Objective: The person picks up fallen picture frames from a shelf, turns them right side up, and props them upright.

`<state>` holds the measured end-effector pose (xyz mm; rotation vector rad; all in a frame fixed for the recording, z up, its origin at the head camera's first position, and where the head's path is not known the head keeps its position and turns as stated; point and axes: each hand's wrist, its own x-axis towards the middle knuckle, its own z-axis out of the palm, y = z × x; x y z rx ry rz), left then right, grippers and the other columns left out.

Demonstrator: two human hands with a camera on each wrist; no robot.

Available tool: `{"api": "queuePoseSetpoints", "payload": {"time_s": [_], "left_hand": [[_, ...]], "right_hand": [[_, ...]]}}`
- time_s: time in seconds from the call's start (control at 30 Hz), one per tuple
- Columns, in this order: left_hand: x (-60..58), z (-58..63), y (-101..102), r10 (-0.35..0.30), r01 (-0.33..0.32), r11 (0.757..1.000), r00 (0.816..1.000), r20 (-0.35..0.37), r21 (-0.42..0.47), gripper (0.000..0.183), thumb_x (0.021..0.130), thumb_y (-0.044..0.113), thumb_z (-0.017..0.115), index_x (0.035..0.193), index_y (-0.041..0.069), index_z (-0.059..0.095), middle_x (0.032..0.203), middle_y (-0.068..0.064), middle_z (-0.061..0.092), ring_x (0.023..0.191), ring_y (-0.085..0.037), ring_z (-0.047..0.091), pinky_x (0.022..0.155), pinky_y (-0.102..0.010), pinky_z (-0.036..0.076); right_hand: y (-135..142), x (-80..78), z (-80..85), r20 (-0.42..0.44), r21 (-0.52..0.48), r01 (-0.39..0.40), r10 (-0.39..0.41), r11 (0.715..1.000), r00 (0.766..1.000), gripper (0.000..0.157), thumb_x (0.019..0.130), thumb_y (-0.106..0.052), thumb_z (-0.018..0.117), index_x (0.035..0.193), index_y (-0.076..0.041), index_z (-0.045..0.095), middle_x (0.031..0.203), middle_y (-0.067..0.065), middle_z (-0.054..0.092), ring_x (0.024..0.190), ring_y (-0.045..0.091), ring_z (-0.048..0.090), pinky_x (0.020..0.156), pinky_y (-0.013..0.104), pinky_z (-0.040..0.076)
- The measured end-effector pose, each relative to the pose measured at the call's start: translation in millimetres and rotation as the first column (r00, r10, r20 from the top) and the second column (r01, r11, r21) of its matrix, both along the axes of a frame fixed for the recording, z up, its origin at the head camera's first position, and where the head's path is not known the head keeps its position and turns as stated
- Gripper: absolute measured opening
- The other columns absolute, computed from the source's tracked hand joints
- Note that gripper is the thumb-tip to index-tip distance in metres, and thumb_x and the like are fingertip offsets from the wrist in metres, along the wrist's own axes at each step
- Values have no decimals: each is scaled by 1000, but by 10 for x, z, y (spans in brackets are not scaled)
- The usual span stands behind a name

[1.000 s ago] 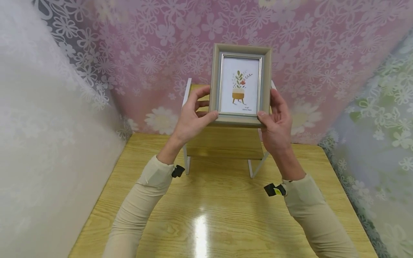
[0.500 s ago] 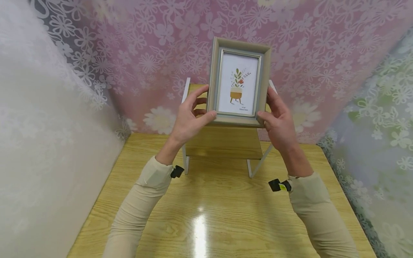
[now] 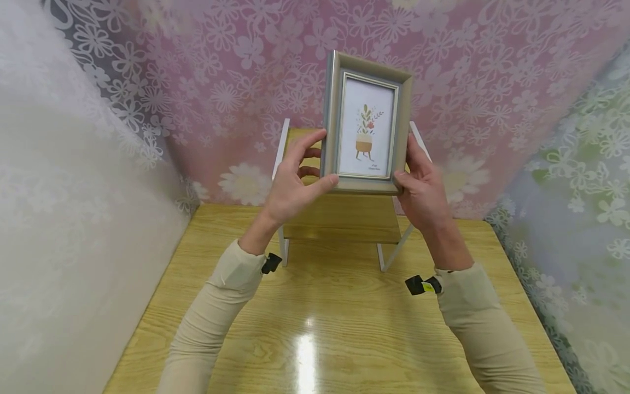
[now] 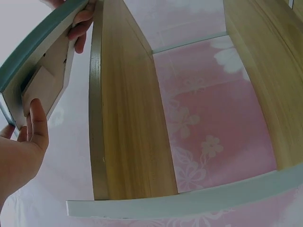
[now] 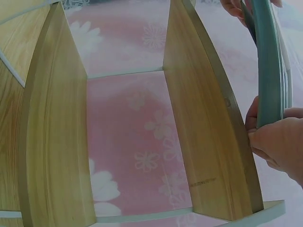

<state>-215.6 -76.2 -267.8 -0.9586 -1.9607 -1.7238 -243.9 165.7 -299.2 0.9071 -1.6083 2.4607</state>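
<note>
A beige picture frame (image 3: 403, 115) stands tilted in the air over a small wooden shelf unit. Its print (image 3: 365, 131) shows a potted plant in an orange and cream planter. My left hand (image 3: 294, 178) pinches the lower left corner, thumb in front and fingers spread at the side and behind. At the lower right corner my right hand (image 3: 424, 191) grips it, thumb on the front edge. The left wrist view shows the frame's back with a stand flap (image 4: 40, 90), left fingertips against it. Seen edge-on in the right wrist view, the frame (image 5: 270, 66) has a grey-green side.
Below the frame is the two-tier shelf unit, with a wooden lower board (image 3: 342, 219) and white metal legs (image 3: 285, 254). It stands on a wood-grain table (image 3: 275, 328). Flower-patterned cloth (image 3: 221, 71) hangs behind, with pale cloth walls on both sides.
The frame's top left corner has risen and the frame has turned, so its left side face now shows. Both hands keep their hold, shifting only slightly.
</note>
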Motion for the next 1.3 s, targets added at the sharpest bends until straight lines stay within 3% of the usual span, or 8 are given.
{"api": "queuePoseSetpoints", "payload": {"time_s": [0.23,0.33,0.63,0.8,0.9,1.03,1.13,1.3], "left_hand": [[-187,-153,-7,-24,25,1000,999,-32,2,68,80,1,70,140,4,40,137,-8,41,109,-19,49,79,-35,51],[-214,-163,-4,-41,41,999,997,-62,-1,67,81,5,69,141,6,40,137,-5,42,108,-18,50,78,-35,52],[-192,-127,16,-66,66,998,994,-87,-3,65,82,7,68,141,6,40,138,-5,41,109,-19,48,77,-36,51],[-183,-111,17,-75,75,997,991,-108,-5,64,83,3,65,141,2,40,139,-10,40,108,-20,48,76,-36,52],[-97,-22,20,-92,91,996,990,-108,-17,62,83,-1,62,140,-4,38,139,-16,39,108,-24,47,77,-39,51],[-11,59,12,-127,126,992,987,-94,-19,59,88,5,60,140,-7,36,137,-21,39,107,-28,48,78,-43,50],[-74,-19,-20,-147,146,989,985,-87,-24,58,90,7,60,142,-2,37,138,-15,42,108,-26,51,79,-40,50],[-144,-113,-57,-200,198,980,977,-78,-31,57,89,-3,57,142,2,39,140,-9,44,109,-22,55,79,-37,52]], "right_hand": [[13,-9,-14,21,-37,-21,22,999,1000,63,96,15,27,152,-12,17,156,10,15,141,27,21,97,30,44],[22,-11,-24,31,-55,-29,31,998,999,63,96,14,28,152,-13,17,155,10,16,141,27,22,96,30,44],[40,-32,-56,50,-122,-60,67,991,997,61,96,13,29,152,-11,19,154,14,18,135,24,34,94,31,47],[36,-46,-70,51,-168,-79,89,983,995,62,95,14,29,151,-10,21,154,14,19,136,24,32,95,32,46],[34,-53,-80,50,-200,-92,104,975,993,62,95,15,30,151,-10,21,155,12,18,138,23,29,98,32,44],[34,-60,-85,51,-233,-111,126,966,991,63,95,16,30,151,-10,21,156,10,18,140,23,26,100,32,41],[40,-63,-92,54,-260,-134,153,956,987,62,95,15,31,151,-10,22,156,10,19,140,24,27,99,34,41],[60,-73,-120,45,-301,-179,201,937,979,62,95,14,32,151,-10,21,156,9,19,138,24,30,99,34,42]]}}
